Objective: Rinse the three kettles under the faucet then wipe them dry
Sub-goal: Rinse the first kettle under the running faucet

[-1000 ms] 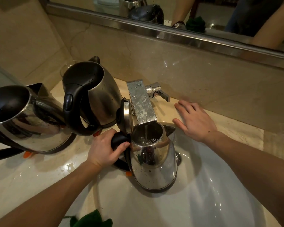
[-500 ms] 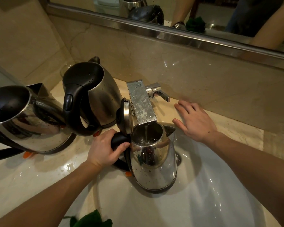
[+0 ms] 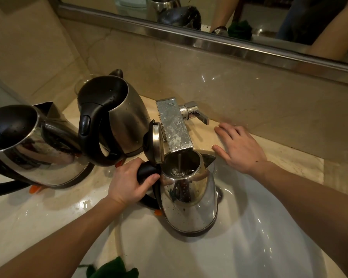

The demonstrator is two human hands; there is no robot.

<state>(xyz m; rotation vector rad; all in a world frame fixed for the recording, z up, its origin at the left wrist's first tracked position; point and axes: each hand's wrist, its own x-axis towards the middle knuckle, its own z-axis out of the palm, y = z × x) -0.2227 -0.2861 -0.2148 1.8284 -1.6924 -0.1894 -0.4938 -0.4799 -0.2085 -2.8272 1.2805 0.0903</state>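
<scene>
Kettle (image 3: 189, 203) upright in sink (image 3: 269, 247), lid (image 3: 156, 143) up, taking water from faucet (image 3: 175, 127). Left hand (image 3: 127, 183) wrapped round its handle (image 3: 147, 171); right hand (image 3: 241, 149) flat on counter (image 3: 289, 165), fingers straight, holding nothing. Second kettle (image 3: 127, 125) and third kettle (image 3: 38, 157) standing on counter at left.

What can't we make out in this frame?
Head view only.
green cloth: cut off by the bottom edge.
drain: mostly hidden behind the held kettle.
left kettle: handle cut off by the left edge.
left hand: fingers hidden round the kettle's handle.
</scene>
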